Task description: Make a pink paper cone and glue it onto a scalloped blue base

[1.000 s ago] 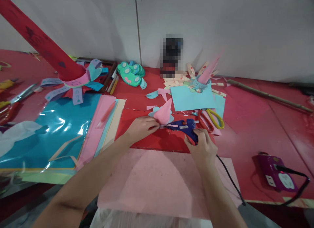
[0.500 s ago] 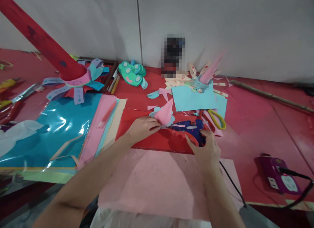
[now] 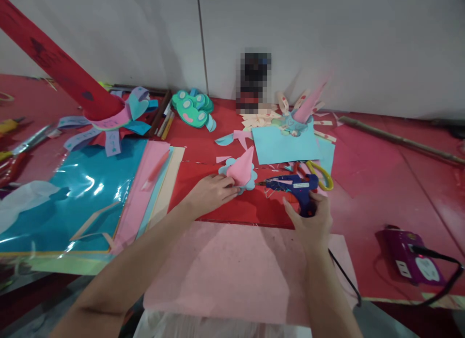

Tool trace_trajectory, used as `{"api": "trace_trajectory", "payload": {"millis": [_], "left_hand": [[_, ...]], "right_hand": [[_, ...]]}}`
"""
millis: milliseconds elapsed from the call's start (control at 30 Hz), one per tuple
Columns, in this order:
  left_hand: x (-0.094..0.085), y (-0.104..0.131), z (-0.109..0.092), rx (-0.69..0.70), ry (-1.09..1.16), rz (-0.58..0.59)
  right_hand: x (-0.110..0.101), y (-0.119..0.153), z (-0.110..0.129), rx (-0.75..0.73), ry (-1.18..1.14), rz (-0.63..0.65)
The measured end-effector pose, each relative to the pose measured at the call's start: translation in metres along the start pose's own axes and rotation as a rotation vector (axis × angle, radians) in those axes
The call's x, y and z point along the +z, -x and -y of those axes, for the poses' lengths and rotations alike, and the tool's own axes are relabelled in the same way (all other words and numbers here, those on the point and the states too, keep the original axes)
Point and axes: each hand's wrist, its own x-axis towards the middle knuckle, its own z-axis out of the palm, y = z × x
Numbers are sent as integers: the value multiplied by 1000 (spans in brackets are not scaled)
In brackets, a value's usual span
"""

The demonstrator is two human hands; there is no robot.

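A pink paper cone [image 3: 242, 168] stands upright on a light blue scalloped paper piece [image 3: 251, 182], over the red board [image 3: 232, 209]. My left hand [image 3: 212, 195] is closed on the near left edge of that piece, its fingers against the base of the cone. My right hand [image 3: 313, 219] is wrapped round the handle of a dark blue hot glue gun [image 3: 298, 185]. The gun's nozzle points left and stops just right of the scalloped edge, apart from it. Thin strands show below the nozzle.
Yellow-handled scissors [image 3: 323, 176] lie behind the glue gun. Its black cord [image 3: 343, 270] runs down on the right, near a purple power socket [image 3: 412, 258]. A tall red paper cone [image 3: 69, 62] stands at left. Turquoise card [image 3: 285, 144] lies behind.
The glue gun has moved right, so its nozzle has come away from the paper by my left fingers. My left hand has shifted slightly, and more of the scalloped blue paper shows.
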Motion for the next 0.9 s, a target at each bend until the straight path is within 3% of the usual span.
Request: {"api": "trace_trajectory", "payload": {"millis": [333, 667, 900], "left_hand": [[1, -1, 1, 57, -11, 0], [3, -3, 2, -15, 48, 189], [1, -4, 3, -40, 75, 209]], "right_hand": [[-1, 0, 1, 36, -13, -14], [-2, 0, 3, 23, -27, -18], [-1, -1, 3, 28, -22, -33]]}}
